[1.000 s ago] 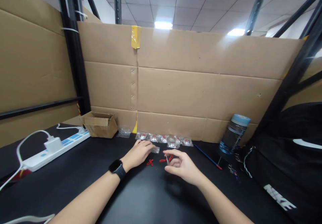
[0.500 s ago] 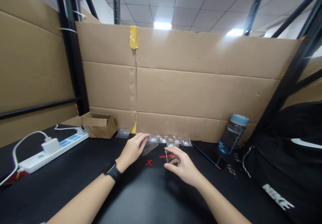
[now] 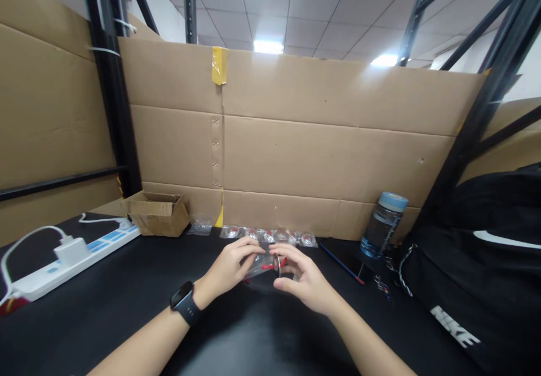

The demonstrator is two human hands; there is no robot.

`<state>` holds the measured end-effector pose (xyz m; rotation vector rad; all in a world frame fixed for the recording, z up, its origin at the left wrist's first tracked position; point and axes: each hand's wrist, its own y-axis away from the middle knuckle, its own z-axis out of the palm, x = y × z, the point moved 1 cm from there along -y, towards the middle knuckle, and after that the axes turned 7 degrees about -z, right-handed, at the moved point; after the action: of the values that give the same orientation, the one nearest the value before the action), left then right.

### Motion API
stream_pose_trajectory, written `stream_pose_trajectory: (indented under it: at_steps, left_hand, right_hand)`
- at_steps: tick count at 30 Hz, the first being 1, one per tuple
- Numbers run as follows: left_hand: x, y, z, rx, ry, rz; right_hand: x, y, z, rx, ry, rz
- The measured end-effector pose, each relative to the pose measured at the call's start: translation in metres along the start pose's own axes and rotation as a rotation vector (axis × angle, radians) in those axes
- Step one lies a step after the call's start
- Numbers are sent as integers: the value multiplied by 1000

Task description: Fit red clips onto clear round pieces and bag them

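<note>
My left hand (image 3: 235,263), a dark watch on its wrist, pinches a small clear plastic bag (image 3: 257,269). Close by on the right, my right hand (image 3: 305,279) grips a small round disc (image 3: 277,265) with a shiny rim, seen nearly edge-on between thumb and fingers. The bag's right side reaches almost to the disc; whether they touch, I cannot tell. A red cord loop (image 3: 267,266) shows beside the disc; I cannot tell whether it is attached. Another red cord piece (image 3: 248,281) lies on the black table, mostly hidden under the bag and left hand.
Several clear packets (image 3: 281,236) with round items line the cardboard wall (image 3: 279,156). On the left are a small cardboard box (image 3: 158,218) and a white power strip (image 3: 84,257). A blue pen (image 3: 342,263), a water bottle (image 3: 382,226) and a black bag (image 3: 473,286) are on the right.
My left hand has brought the plastic bag right and down, up to the disc in my right hand. The bag now covers most of the loose red cord. The view has shifted slightly.
</note>
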<state>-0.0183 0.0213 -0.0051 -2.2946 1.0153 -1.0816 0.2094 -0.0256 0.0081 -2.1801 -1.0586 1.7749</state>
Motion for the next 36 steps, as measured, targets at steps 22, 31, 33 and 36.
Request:
stream_pose_trajectory:
  at_steps: [22, 31, 33, 36]
  left_hand:
    - [26, 13, 28, -37, -417, 39]
    - [17, 13, 37, 72, -549, 233]
    - [15, 13, 37, 62, -518, 300]
    - [18, 12, 38, 101, -525, 310]
  right_hand:
    - [11, 2, -30, -158, -136, 252]
    - [8, 2, -35, -136, -193, 327]
    - [5, 2, -38, -127, -106, 332]
    - [1, 2, -48, -52, 50, 311]
